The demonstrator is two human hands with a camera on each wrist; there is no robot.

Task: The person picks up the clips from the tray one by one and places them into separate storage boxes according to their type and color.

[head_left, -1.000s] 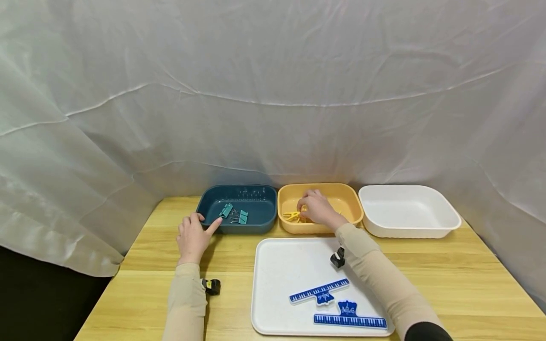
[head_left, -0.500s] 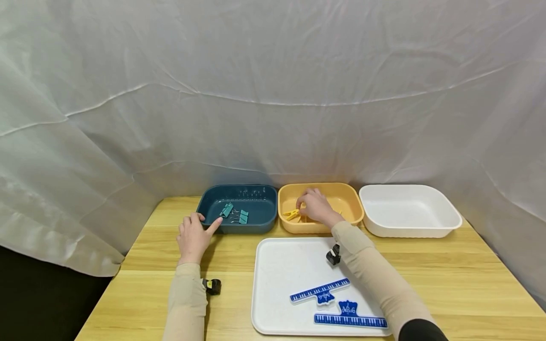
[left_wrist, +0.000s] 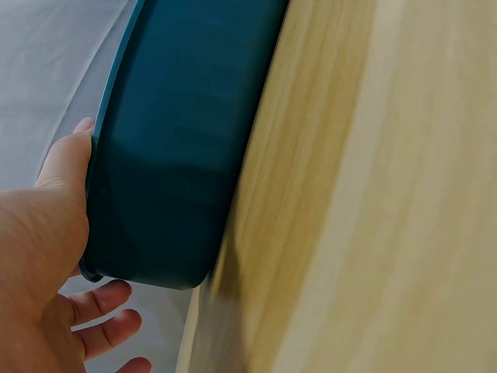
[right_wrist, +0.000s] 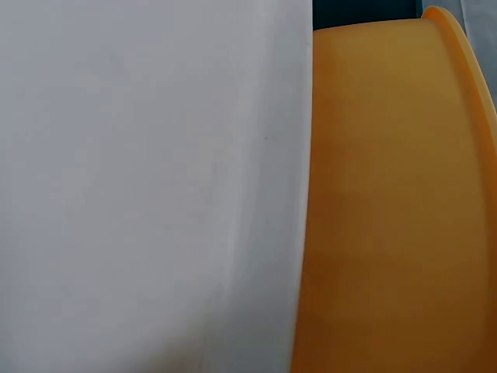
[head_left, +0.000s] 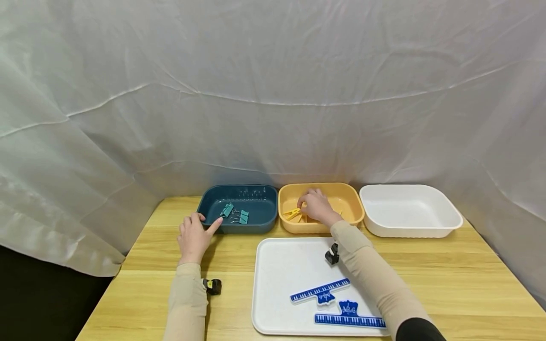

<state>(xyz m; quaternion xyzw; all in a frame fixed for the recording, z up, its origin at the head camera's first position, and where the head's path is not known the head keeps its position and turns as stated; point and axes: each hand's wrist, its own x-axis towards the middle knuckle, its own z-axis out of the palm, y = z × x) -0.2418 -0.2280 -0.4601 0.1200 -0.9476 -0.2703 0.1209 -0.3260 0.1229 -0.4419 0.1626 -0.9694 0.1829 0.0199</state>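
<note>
My left hand (head_left: 194, 238) rests at the near left corner of the dark blue bin (head_left: 241, 228). Its thumb lies along the rim, and the left wrist view shows the other fingers loosely spread beside the wall. Two teal binder clips (head_left: 243, 217) lie inside that bin. Reaching into the yellow bin (head_left: 350, 199), my right hand (head_left: 317, 207) pinches a yellow clothespin (head_left: 292, 213) that points left. More yellow pieces lie beneath the hand, partly hidden. The right wrist view does not show the hand, only the bin's wall and a white tray.
To the right stands a white bin (head_left: 409, 208). In front of the bins, the white tray (head_left: 273, 274) carries two blue piano-patterned clips (head_left: 350, 320), partly under the right forearm. A pale curtain (head_left: 273, 94) hangs behind the wooden table (head_left: 230, 265).
My right hand has shifted slightly inside the yellow bin, and the clothespin at its fingertips has tilted. The left hand stays in place on the blue bin.
</note>
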